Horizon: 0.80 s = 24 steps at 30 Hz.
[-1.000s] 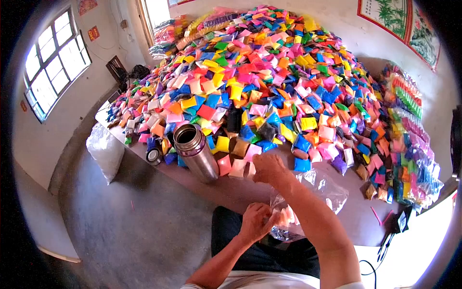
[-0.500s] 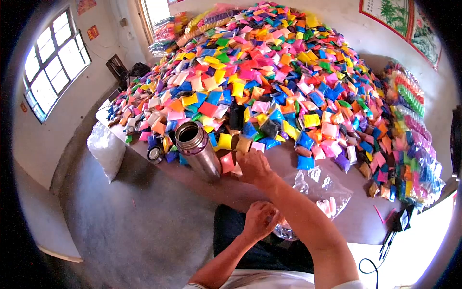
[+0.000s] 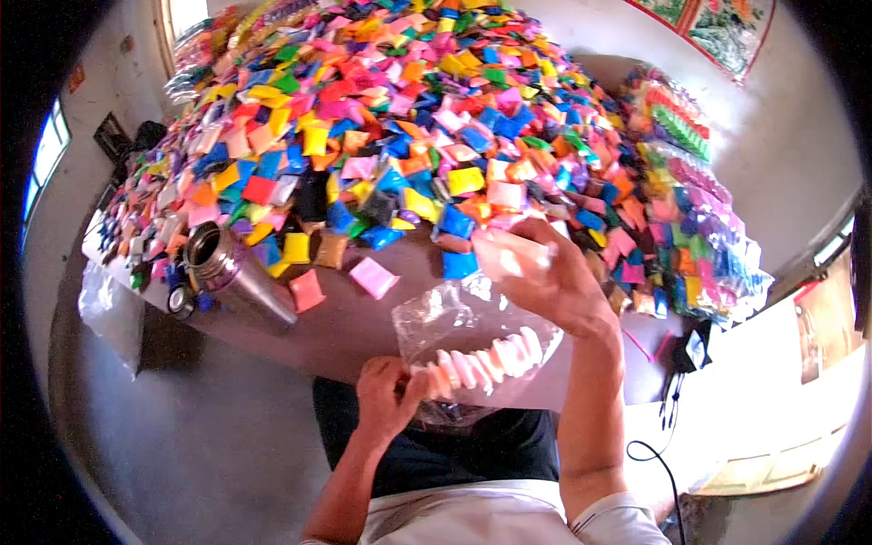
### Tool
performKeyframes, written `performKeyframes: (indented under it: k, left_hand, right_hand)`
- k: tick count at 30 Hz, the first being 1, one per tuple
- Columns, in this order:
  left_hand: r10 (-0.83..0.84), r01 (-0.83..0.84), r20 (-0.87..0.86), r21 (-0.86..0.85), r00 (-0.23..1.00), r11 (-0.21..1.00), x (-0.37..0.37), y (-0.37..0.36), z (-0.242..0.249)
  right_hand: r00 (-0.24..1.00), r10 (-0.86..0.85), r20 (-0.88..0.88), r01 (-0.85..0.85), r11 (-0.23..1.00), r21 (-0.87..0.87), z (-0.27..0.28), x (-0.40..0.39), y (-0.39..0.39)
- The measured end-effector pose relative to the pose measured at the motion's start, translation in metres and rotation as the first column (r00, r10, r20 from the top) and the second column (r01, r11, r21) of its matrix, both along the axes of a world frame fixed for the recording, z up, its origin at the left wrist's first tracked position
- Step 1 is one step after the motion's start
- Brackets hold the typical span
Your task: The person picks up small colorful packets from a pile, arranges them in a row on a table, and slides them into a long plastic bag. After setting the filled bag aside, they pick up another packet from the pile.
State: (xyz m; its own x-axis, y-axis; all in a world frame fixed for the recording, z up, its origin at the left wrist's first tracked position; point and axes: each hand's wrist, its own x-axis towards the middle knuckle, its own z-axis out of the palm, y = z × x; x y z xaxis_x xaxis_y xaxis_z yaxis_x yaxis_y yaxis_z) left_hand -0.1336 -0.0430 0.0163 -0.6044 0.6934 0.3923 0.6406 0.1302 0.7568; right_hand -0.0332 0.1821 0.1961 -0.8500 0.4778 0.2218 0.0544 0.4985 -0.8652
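Hands working a clear bag (image 3: pixel 454 336) over the lap

The left hand (image 3: pixel 386 400) is pinching the bag's lower edge beside a row of pale pink packets (image 3: pixel 486 361); the right hand (image 3: pixel 545 277) is gripping a pale packet (image 3: pixel 509 259) above the bag's mouth, near the table (image 3: pixel 363 318) edge.

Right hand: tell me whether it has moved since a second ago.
Yes. The right hand has lifted off the table edge by the steel flask, back over the clear bag, holding a pale packet.

Left hand (image 3: pixel 386 400): we are curling its fingers closed, low near our body.
Right hand (image 3: pixel 545 277): we are raising it, fingers pinching.
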Motion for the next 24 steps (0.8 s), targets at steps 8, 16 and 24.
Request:
performKeyframes:
  k: [8, 16, 24]
  left_hand:
    - [0.046, -0.045, -0.019, 0.019, 0.999, 0.999, 0.002, 0.000, 0.002]
    - [0.052, -0.052, -0.029, 0.008, 0.998, 0.999, 0.002, 0.000, 0.003]
    - [0.049, -0.047, -0.050, 0.040, 0.998, 0.998, 0.002, 0.001, 0.007]
  right_hand:
    - [0.873, -0.345, 0.346, 0.296, 0.936, 0.189, -0.045, 0.083, -0.008]
    - [0.845, -0.488, 0.216, 0.447, 0.869, 0.214, -0.052, 0.077, -0.013]
    - [0.781, -0.546, 0.303, 0.368, 0.795, 0.483, -0.056, 0.079, -0.010]
